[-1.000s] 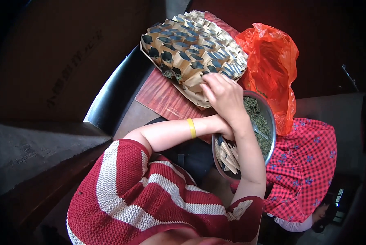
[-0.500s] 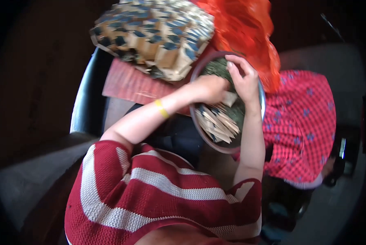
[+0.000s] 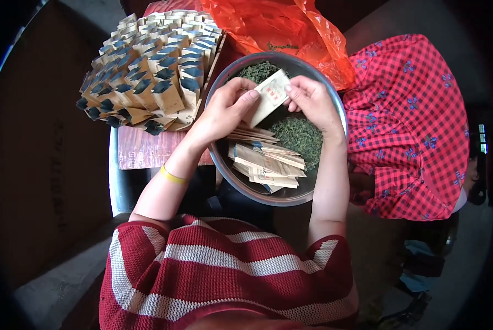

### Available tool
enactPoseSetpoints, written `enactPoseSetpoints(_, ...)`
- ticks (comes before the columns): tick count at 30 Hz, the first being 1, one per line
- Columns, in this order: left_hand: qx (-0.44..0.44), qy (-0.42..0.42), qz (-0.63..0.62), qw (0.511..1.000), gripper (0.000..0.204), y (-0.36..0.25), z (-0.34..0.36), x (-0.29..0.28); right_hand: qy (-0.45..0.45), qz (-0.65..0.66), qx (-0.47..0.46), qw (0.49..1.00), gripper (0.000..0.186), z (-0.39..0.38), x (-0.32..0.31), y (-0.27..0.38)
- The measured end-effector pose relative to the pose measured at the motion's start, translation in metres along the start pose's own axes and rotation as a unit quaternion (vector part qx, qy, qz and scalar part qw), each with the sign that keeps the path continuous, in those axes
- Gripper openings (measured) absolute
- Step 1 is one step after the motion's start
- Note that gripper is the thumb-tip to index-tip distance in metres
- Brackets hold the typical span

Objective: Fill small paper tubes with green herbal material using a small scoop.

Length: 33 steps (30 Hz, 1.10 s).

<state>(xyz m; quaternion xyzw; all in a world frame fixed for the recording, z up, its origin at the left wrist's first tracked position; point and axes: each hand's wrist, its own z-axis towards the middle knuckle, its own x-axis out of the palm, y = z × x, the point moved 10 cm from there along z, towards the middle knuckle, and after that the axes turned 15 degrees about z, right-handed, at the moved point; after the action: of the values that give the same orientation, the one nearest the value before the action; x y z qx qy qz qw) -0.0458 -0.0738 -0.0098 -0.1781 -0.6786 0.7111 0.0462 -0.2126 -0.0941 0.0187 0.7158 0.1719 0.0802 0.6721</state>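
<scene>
Over a round metal basin [image 3: 222, 175], a small tan paper packet [image 3: 270, 99] is held between my two hands. My left hand [image 3: 227, 108] pinches its left side with the thumb on top. At its right upper edge, the fingers of my right hand [image 3: 312, 103] grip it too. Dried green leaves [image 3: 300, 138] lie in the basin below, with more at its far side. Several flat paper packets [image 3: 268, 164] are piled in the near left part of the basin, under my left wrist.
Left of the basin, many upright packets with dark open tops [image 3: 153, 71] stand packed together on a reddish board [image 3: 147, 147]. A red plastic bag [image 3: 279, 27] with leaf bits lies behind the basin. Another person in red checked clothing [image 3: 408, 126] is close on the right.
My left hand has moved from down in the basin up to the packet. Both hands now hold that packet above the leaves. The view has shifted and become sharper.
</scene>
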Motion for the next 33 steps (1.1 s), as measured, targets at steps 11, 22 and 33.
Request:
enactPoseSetpoints(11, 0.153, -0.08, 0.065, 0.983, 0.086, -0.034, -0.008, -0.014, 0.048, 0.337, 0.211, 0.916, 0.022, 0.011, 0.059, -0.071)
enactPoseSetpoints(22, 0.063, -0.106, 0.235, 0.964, 0.062, -0.032, -0.015, -0.016, 0.016, 0.083, 0.068, 0.994, 0.02, 0.008, 0.039, -0.022)
enactPoseSetpoints(33, 0.186, -0.147, 0.4, 0.885, 0.062, -0.05, -0.018, -0.001, 0.086, 0.14, -0.029, 0.986, 0.03, -0.003, 0.051, 0.011)
